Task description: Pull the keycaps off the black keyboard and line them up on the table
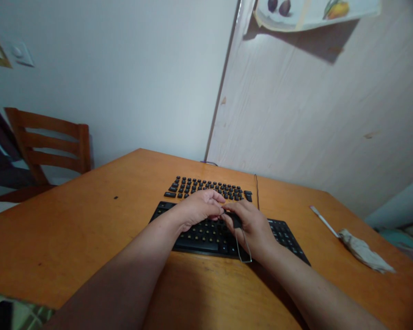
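A black keyboard (201, 246) lies under both hands, with many of its keycaps off and bare switches showing. My right hand (253, 224) is closed around a keycap puller (239, 220), whose thin wire loops hang down toward me. Just left of it, my left hand (201, 208) is closed, its fingertips brought together against those of my right hand. A small dark piece, perhaps a keycap, seems to sit where the fingertips meet, too small to make out. Behind the keyboard, loose black keycaps (192, 185) are laid out in rows on the table.
The wooden table (89, 229) reaches back to the wall. A thin white-handled brush or stick (324, 221) and a crumpled pale cloth (363, 251) lie at the right. A cable (257, 190) runs behind the keyboard. A wooden chair (53, 142) stands at the left.
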Demonstrator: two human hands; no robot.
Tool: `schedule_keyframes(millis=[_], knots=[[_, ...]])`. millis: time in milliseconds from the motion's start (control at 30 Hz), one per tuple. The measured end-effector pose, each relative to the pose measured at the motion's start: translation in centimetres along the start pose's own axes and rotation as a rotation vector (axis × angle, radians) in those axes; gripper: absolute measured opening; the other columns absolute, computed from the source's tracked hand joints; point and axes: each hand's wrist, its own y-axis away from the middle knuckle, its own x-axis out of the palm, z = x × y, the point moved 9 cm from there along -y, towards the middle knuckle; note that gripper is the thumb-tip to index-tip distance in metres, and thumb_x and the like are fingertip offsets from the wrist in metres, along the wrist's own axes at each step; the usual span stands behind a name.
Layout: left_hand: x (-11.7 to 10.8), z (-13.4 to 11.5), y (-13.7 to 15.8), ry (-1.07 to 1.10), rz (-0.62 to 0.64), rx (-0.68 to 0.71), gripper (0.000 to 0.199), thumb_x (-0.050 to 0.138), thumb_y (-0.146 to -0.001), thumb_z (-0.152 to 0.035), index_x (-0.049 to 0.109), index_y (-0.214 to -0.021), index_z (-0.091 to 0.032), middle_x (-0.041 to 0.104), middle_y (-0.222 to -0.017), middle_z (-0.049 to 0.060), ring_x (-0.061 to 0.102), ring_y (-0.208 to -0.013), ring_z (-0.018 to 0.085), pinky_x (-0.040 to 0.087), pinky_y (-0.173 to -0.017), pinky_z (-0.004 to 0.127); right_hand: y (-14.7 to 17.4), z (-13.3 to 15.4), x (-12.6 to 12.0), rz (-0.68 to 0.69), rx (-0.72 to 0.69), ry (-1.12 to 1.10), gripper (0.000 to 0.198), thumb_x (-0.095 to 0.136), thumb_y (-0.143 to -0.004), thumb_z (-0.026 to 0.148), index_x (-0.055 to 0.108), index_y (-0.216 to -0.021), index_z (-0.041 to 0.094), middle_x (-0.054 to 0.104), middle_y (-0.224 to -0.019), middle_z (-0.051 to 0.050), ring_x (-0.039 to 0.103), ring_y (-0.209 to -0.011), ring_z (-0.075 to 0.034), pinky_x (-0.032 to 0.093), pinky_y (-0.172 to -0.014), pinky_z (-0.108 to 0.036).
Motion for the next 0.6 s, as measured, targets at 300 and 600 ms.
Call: schedule_keyframes(millis=[300,600], knots=[[-0.8,0.1,-0.1,0.051,-0.063,-0.004,0.036,0.070,-0.072,-0.019,0.057,-0.106,-0.015,0.065,-0.075,0.001,0.060,-0.066,0.011,0.046,-0.068,0.027,-0.4,-0.3,-0.4,0.029,0.017,0.172,0.022,0.052,-0.094,0.031,0.066,-0.108,0.022,0.063,-0.094,-0.008,0.058,-0.088,-0.021,0.046,-0.074,-0.031],[-5.8,-1.0,0.0,0.032,-0.351,0.097,0.026,0.071,-0.074,-0.034,0.064,-0.091,-0.015,0.068,-0.085,0.005,0.061,-0.074,0.012,0.046,-0.070,0.026,-2.3,-6.5,-0.9,0.133,0.224,0.337,0.022,0.056,-0.090,0.032,0.071,-0.104,0.024,0.064,-0.095,-0.007,0.059,-0.086,-0.021,0.041,-0.069,-0.029]])
